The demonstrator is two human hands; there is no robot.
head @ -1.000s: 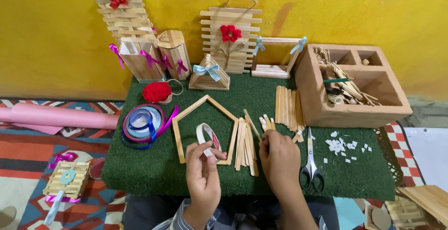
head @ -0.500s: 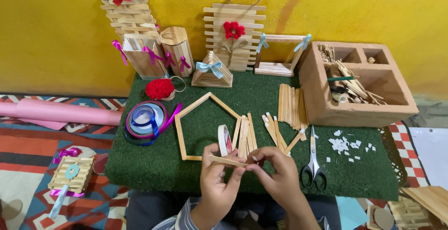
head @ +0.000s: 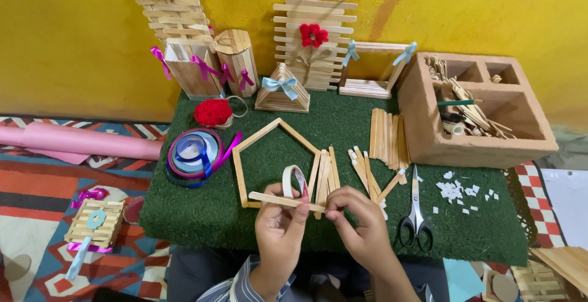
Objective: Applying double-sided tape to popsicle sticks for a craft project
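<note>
Pinching one flat wooden craft stick (head: 286, 201) between both grips, left hand (head: 280, 231) and right hand (head: 362, 225) closed on its ends; a second ago the right hand was empty. It lies level over the house-shaped stick frame (head: 275, 155) on the green turf table (head: 343, 124), tape roll (head: 294, 181) just behind.

Hidden and cut-off bits

My fingers (head: 343, 207) are covering the stick's (head: 285, 201) right end; the frame edge is cropping my stick stack (head: 566, 265).

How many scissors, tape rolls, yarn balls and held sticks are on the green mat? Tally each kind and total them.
Scissors: 1
Tape roll: 1
Yarn ball: 1
Stick, held by left hand and right hand: 1
Total: 4
</note>
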